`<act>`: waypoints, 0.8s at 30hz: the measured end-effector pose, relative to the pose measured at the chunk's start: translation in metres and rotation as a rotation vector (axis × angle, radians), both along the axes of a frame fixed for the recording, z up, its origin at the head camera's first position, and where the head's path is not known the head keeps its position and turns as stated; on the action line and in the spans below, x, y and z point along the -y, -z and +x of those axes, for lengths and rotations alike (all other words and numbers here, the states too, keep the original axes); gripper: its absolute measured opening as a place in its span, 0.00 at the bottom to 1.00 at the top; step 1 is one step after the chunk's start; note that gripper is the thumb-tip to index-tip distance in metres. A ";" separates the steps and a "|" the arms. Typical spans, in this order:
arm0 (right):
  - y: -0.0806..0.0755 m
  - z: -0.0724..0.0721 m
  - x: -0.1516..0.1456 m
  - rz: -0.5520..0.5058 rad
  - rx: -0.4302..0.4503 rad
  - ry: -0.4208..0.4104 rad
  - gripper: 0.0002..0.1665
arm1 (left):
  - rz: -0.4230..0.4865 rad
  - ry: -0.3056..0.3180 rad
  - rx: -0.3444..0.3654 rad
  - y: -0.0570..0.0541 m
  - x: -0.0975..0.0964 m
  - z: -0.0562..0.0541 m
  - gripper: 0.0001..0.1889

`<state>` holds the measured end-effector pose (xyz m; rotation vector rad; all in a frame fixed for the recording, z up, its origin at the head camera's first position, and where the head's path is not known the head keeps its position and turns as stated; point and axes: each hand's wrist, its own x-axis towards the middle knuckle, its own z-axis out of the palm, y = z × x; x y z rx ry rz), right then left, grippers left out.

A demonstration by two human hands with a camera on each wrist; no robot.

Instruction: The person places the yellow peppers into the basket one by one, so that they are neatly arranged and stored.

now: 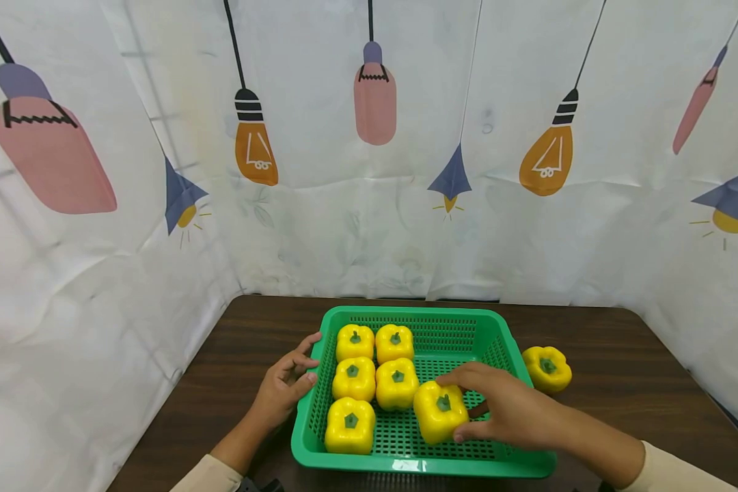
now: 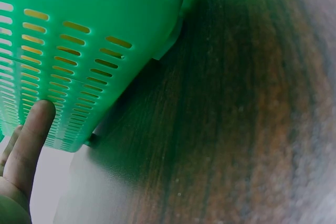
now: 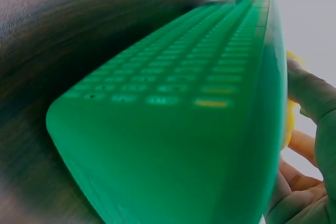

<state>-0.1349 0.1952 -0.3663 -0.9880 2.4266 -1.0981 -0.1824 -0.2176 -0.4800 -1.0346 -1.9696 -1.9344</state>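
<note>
Six yellow plastic bell peppers sit inside the green perforated plastic basket [image 1: 427, 468] in the head view; a seventh yellow pepper [image 1: 547, 367] lies on the dark wooden table [image 1: 639, 383], just beside the basket's right wall. The right hand [image 1: 510, 410] reaches over the near rim, its fingers and thumb curled around the held pepper [image 1: 440, 411], which rests on or just above the basket floor beside two columns of peppers. The left hand [image 1: 285, 386] rests against the basket's left wall with fingers loosely bent, gripping nothing. Risk: the held pepper sits very near its neighbour [image 1: 396, 384]; a sideways push could knock that neighbour out of line.

Left wrist view: straight fingers [image 2: 31, 135] press flat on the slotted basket wall [image 2: 79, 51]. Risk: with only a flat touch steadying it, the basket could slide on the smooth table.

Right wrist view: blurred basket wall [image 3: 173, 129] fills the frame; fingers [image 3: 310, 98] curl beyond the rim, a sliver of yellow behind. Grip contact cannot be judged here.
</note>
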 end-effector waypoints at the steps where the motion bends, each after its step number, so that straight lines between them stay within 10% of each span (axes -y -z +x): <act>1: 0.001 0.000 0.001 0.001 0.003 0.006 0.40 | 0.002 0.003 -0.001 -0.001 0.000 0.000 0.10; 24: 0.011 0.005 0.026 0.005 0.009 0.024 0.41 | 0.011 0.013 -0.019 -0.002 -0.001 0.001 0.11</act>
